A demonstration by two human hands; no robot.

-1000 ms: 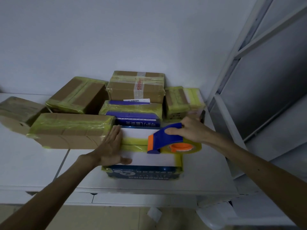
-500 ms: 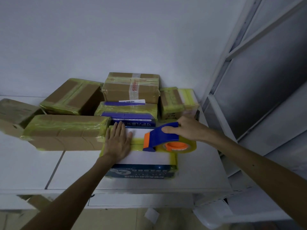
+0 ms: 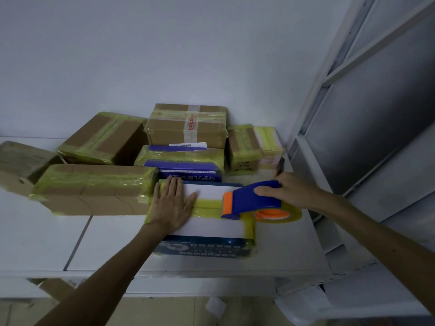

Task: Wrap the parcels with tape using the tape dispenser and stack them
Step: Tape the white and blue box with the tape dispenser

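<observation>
Two bare hands are working on one white-topped parcel (image 3: 211, 228). The left hand (image 3: 170, 205) is lying flat on it, fingers (image 3: 175, 187) straight and close together, pressing down on the strip of yellowish tape (image 3: 207, 207) running across the lid. A second ago this hand was resting at the parcel's left edge; it has now slid further onto the lid, over the tape.

The right hand (image 3: 289, 191) is gripping the blue and orange tape dispenser (image 3: 251, 198), fingers curled over its handle. The dispenser's orange nose is touching the lid just right of the left thumb, and its tape roll (image 3: 277, 215) is hanging past the parcel's right end, much as before. This suggests the top band is being smoothed and is nearly laid. Stacking is not yet starting.

Just beyond the left fingertips a blue parcel (image 3: 186, 165) is sitting close against the worked one. Just left of the left hand a long brown parcel (image 3: 94, 187) is lying alongside. Further back, more taped brown parcels (image 3: 186, 125) are crowding against the wall. Behind the right knuckles a small dark object (image 3: 280, 165) is too unclear to name. Everything is resting on a white table (image 3: 106, 243). Right of the right hand a grey metal frame (image 3: 329, 74) is standing near, probably limiting the dispenser's sweep.
</observation>
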